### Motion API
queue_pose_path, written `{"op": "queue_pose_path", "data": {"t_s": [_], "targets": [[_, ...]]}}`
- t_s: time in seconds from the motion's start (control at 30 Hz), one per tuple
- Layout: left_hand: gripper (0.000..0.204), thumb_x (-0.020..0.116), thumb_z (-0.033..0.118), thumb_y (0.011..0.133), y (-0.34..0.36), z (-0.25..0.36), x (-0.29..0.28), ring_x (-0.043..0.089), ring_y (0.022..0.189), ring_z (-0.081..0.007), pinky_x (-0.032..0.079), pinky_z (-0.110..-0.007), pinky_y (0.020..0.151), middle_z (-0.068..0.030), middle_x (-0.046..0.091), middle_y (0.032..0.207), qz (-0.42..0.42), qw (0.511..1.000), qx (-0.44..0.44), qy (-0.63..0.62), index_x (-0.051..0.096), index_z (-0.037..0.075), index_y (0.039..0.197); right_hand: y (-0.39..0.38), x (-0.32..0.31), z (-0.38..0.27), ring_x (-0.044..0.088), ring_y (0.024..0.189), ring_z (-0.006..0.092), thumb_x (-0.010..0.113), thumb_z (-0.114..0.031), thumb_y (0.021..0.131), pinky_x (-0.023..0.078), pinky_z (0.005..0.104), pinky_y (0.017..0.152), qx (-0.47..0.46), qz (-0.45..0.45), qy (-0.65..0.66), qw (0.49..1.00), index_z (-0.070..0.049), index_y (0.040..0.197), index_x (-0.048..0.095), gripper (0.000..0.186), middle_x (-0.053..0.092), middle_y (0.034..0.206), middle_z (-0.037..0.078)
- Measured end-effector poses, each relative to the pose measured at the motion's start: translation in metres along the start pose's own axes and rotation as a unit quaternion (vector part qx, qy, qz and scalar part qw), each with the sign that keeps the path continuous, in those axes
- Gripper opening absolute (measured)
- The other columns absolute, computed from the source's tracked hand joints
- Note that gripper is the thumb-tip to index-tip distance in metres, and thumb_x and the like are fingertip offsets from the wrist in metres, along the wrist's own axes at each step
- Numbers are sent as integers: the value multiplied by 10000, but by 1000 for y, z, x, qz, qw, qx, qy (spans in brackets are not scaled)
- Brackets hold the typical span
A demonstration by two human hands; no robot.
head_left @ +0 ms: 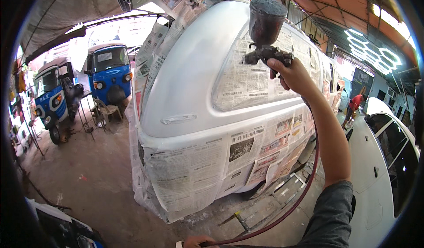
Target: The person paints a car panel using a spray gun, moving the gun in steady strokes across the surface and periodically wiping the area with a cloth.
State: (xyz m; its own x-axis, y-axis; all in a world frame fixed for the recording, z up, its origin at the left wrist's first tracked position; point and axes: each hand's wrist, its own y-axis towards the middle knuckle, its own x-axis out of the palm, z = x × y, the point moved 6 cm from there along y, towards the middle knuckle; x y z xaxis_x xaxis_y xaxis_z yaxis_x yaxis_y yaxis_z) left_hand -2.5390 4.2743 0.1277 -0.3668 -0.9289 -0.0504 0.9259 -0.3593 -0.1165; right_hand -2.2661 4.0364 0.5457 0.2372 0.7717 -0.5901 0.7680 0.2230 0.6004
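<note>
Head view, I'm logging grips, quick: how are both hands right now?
Left hand: at the hose, mostly cut off; grip cannot be told.
Right hand: closed around the spray gun.

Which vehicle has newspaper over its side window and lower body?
The white van in the middle, nearest the right hand: newspaper sheets cover those parts. The white car at right and both blue three-wheelers at left show none.

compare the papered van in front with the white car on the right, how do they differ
The van has a papered side window; the car shows bare dark windows. Newspaper also covers the van below that window, while the car has none in view. The van fills much more of the picture than the car. Both look white where uncovered.
</note>
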Motion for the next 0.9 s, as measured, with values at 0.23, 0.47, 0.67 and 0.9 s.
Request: {"op": "queue_pose_path", "data": {"t_s": [0.23,0.47,0.67,0.9], "targets": [[266,767,229,842,37,-33,15,640,675,-202,507,-347,620,-115,713,808,6,996,86,-21,725,38,1023,57,-37,8,506,445,84,676,-497,905,412,258,405,-43,100,-21,994,-32,941,664,467,604,657,19],[285,744,272,828,42,-34,13,607,668,-220,485,-374,610,-146,677,796,35,991,57,117,726,23,968,43,-34,-20,482,431,73,659,-494,918,382,246,397,-24,82,-29,996,-42,960,673,454,597,672,5],[284,707,290,865,53,-80,0,609,689,-246,490,-379,627,-139,658,788,-72,989,106,73,701,17,943,1,-5,-46,436,382,55,632,-479,942,336,233,357,-7,-30,-24,999,-39,843,628,451,571,611,-4],[245,741,241,861,39,-49,-18,631,701,-206,502,-346,637,-110,688,807,-124,990,53,34,711,27,977,-2,3,-69,473,383,65,621,-517,934,354,233,343,-7,-59,-62,996,-47,808,626,487,618,647,15]]}}
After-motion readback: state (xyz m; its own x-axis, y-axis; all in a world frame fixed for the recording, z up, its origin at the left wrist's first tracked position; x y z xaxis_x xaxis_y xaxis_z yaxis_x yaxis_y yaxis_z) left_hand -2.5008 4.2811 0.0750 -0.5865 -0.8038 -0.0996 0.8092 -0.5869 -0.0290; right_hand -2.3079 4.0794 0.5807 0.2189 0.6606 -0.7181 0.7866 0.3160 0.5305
